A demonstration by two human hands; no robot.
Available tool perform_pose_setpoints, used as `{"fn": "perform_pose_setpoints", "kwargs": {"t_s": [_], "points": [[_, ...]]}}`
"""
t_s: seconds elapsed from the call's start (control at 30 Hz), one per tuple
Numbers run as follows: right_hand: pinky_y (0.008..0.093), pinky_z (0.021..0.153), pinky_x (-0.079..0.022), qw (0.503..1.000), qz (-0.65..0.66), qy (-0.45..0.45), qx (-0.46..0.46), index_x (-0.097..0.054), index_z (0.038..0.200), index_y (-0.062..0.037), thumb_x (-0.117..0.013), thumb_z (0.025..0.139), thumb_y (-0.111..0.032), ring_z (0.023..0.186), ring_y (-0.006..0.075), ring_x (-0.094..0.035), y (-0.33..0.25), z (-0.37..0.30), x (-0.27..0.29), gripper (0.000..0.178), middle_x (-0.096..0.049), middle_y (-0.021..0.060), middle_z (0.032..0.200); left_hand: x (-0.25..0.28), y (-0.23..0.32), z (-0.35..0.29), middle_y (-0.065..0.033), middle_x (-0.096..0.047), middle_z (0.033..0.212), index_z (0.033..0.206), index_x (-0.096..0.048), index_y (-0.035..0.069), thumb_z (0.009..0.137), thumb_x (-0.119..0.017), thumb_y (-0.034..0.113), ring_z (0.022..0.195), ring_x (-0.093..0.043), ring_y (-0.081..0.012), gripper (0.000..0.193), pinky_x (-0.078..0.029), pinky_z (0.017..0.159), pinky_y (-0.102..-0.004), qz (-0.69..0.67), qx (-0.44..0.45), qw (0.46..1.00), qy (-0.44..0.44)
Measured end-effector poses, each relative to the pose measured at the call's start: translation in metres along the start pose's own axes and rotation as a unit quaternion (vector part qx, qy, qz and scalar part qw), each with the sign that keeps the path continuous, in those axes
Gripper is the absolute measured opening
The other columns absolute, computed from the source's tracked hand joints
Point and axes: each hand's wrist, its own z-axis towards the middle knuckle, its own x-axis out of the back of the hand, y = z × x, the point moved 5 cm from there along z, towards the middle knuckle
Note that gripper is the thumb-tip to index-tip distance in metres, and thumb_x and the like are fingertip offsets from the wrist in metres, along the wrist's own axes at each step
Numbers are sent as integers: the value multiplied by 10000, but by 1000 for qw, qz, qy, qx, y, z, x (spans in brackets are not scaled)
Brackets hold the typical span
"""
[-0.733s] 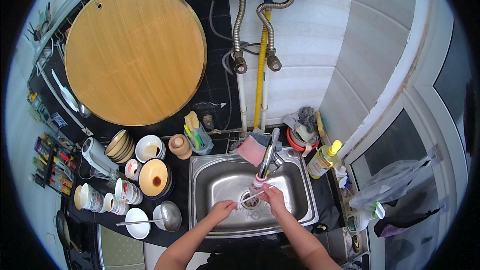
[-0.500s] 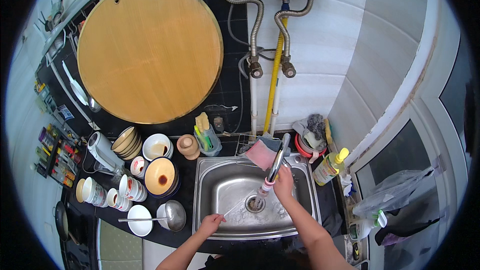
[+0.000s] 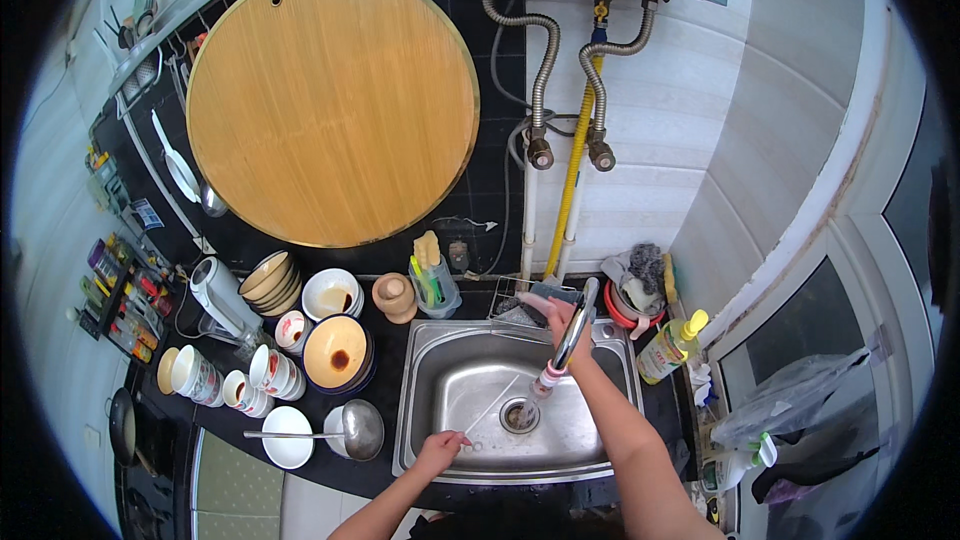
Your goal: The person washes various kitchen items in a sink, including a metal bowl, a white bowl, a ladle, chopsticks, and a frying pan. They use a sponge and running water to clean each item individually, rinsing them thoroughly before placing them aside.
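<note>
My left hand (image 3: 440, 452) is closed on a thin pale stick (image 3: 492, 405), chopstick-like, slanting up over the near left part of the steel sink (image 3: 425, 380). Behind the faucet (image 3: 574, 332), my right hand (image 3: 563, 325) is closed on a pink cloth (image 3: 538, 302) above the sink's back edge. The faucet hides part of that hand. Water falls from its pink-and-white nozzle (image 3: 547, 378) near the drain (image 3: 519, 416).
Stacked bowls (image 3: 338, 352), cups (image 3: 196, 376) and a ladle (image 3: 362, 430) crowd the counter at left. A wooden mortar (image 3: 394, 298) and a clear utensil holder (image 3: 436, 290) stand behind the sink. A yellow-capped bottle (image 3: 670, 348) and red basin (image 3: 630, 310) are at right.
My right hand has moved back from beside the faucet and taken hold of the pink cloth, lifting it from the rack. My left hand keeps the stick. The whole view has shifted slightly.
</note>
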Motion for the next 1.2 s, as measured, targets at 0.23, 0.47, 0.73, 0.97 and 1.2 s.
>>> {"fn": "perform_pose_setpoints", "kwargs": {"t_s": [0.23,0.47,0.73,0.97,1.2], "points": [[287,603,-394,905,275,116,-303,-575,818,56,-451,826,-205,645,130,-487,5,-66,52,289,-554,36,708,-10,7,4,21,-427,546,852,-626,45,880,-450,233,449,-360,-59,259,-298,413,-210,6,8,1000,-11],[280,762,-426,846,293,-5,-445,-573,998,49,-442,833,-216,860,176,-551,9,-210,17,339,-603,111,909,-53,5,20,-15,-494,573,842,-618,30,857,-475,212,525,-451,-86,232,-377,498,-232,8,41,998,-47],[283,776,-399,871,280,-78,-396,-449,1112,32,-549,795,-155,963,199,-473,-15,-245,-64,381,-489,149,1065,-75,15,18,-164,-568,659,786,-569,0,844,-442,145,576,-544,-289,201,-427,531,-356,233,-105,966,31],[295,639,-478,876,274,110,-382,-381,1132,-12,-538,797,-116,879,217,-525,-24,-196,-51,385,-495,122,941,-78,36,-4,-218,-562,708,793,-570,-6,829,-453,141,680,-562,-352,192,-436,618,-387,241,-100,965,4],[263,357,-425,766,416,-14,-491,-369,1161,-77,-505,747,16,667,194,-567,12,-188,-64,446,-493,100,966,-71,47,-14,-207,-563,685,773,-577,-9,834,-451,143,667,-562,-347,207,-437,617,-380,242,-149,959,14]]}}
